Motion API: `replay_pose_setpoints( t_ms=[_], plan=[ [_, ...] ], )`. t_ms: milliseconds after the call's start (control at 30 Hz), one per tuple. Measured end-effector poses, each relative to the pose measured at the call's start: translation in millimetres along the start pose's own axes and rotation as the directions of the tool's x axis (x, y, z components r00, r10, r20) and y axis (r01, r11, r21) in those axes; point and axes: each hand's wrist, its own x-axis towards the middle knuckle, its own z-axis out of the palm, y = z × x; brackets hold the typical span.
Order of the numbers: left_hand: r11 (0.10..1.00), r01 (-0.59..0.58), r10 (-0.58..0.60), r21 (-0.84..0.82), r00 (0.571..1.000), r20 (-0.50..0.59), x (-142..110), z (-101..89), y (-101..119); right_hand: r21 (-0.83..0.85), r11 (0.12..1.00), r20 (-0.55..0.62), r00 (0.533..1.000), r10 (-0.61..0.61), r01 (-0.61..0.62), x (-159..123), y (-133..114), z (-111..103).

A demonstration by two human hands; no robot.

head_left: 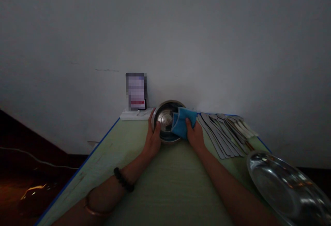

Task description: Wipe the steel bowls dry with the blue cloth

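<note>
A steel bowl (pixel 164 116) stands tilted toward me at the far end of the green table (pixel 165 181). My left hand (pixel 153 137) is wrapped round the bowl's left rim, thumb inside. A blue cloth (pixel 182 122) lies pressed into the bowl's right side, gripped by my right hand (pixel 194 134). Both forearms reach forward over the table. A dark bead bracelet and a thin bangle sit on my left wrist.
Several steel spoons and knives (pixel 224 133) lie in a row right of the bowl. A large steel plate (pixel 287 188) sits at the near right edge. A small stand with a card (pixel 136 93) and a white tray (pixel 134 115) stand against the wall.
</note>
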Motion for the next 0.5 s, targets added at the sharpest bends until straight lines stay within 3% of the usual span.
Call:
replay_pose_setpoints(
  t_ms=[133,200,367,500],
  plan=[
    [0.998,0.061,-0.06,0.019,0.998,-0.011,0,-1.6,3,-0.02,0.998,-0.255,0.965,-0.064,0.061,7,-14,-7],
    [0.998,0.062,-0.062,0.013,0.998,0.033,-2,-0.6,5,-0.044,0.993,-0.312,0.943,-0.116,0.107,8,-22,-7],
    [0.989,0.103,-0.086,-0.108,0.984,0.154,-6,4.6,1,-0.004,0.993,-0.116,0.986,-0.12,0.12,-10,-29,12],
    [0.989,0.095,-0.073,-0.114,0.981,0.182,-5,4.3,-5,0.025,0.989,0.059,0.988,-0.146,0.144,-24,-27,26]
  ],
)
